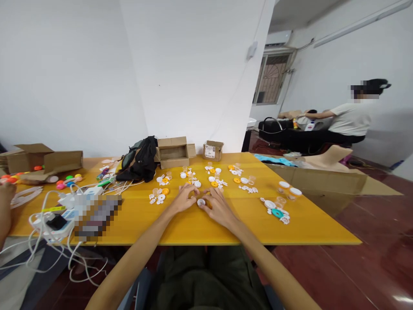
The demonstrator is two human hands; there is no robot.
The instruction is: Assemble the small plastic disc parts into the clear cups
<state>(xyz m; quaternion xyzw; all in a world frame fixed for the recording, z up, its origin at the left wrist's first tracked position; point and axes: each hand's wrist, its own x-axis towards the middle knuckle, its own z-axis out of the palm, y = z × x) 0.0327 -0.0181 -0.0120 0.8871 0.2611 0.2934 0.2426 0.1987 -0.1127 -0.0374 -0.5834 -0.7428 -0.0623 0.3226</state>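
Both hands are over the middle of the yellow table. A small white round cup-like part [201,202] lies between them. The thumb and fingers of my right hand [220,207] close on its right side. My left hand [184,199] is just left of it, fingers curved and apart, with nothing visible in them. Just beyond the fingertips is a white disc [197,184]. Around the hands sit small groups of white plastic pieces, clear cups and rings, including an orange ring [214,184] and, to the right, a teal ring [277,213].
Two lidded clear jars [294,193] stand near the table's right edge. Open cardboard boxes [174,153] and a black bag [143,159] line the back. Power strips [61,221] and tangled cables fill the left. Another person's hand [5,202] is at far left; a person [350,118] sits beyond.
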